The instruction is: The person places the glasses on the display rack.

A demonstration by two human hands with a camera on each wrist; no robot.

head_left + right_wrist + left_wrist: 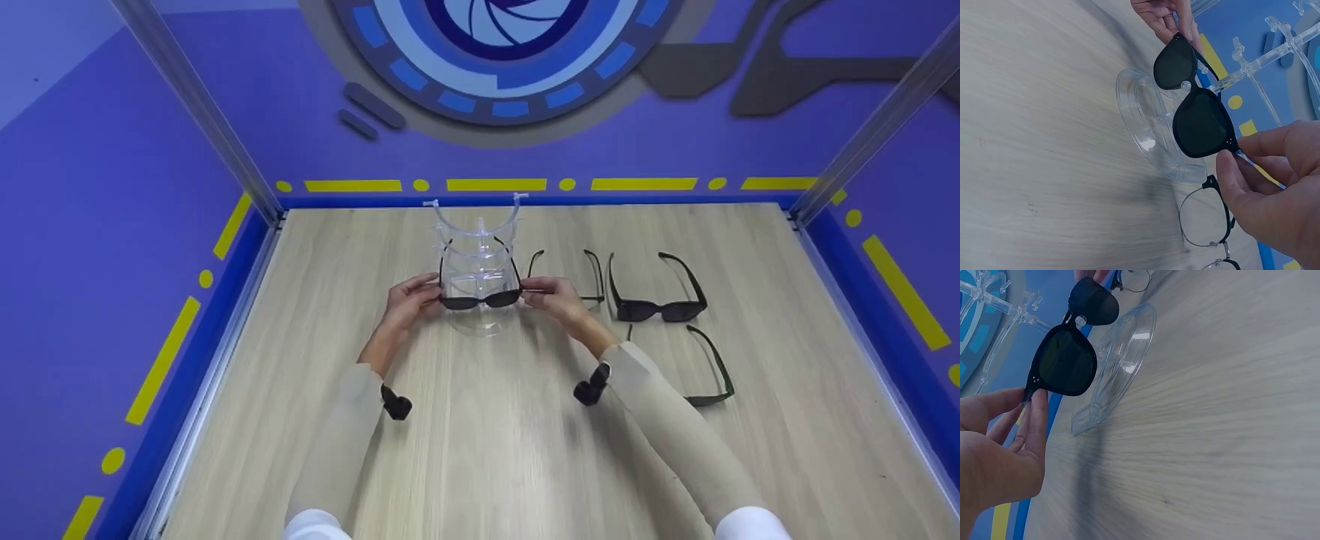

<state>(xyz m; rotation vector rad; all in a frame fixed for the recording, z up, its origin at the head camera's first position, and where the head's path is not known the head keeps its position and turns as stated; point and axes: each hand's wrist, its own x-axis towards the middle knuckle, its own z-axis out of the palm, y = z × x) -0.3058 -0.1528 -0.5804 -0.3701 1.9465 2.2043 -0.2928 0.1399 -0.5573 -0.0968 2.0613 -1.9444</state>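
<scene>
Pinching sunglasses [501, 299], left hand [409, 301] and right hand [553, 297] flank a clear stand [481, 234]; wrist views alone show its peg [1080, 321], apparently touching the bridge [1195, 83].

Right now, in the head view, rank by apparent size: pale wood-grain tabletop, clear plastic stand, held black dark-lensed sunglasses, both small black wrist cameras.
1. Pale wood-grain tabletop
2. Clear plastic stand
3. Held black dark-lensed sunglasses
4. Left wrist camera and right wrist camera: too alike to rank
</scene>
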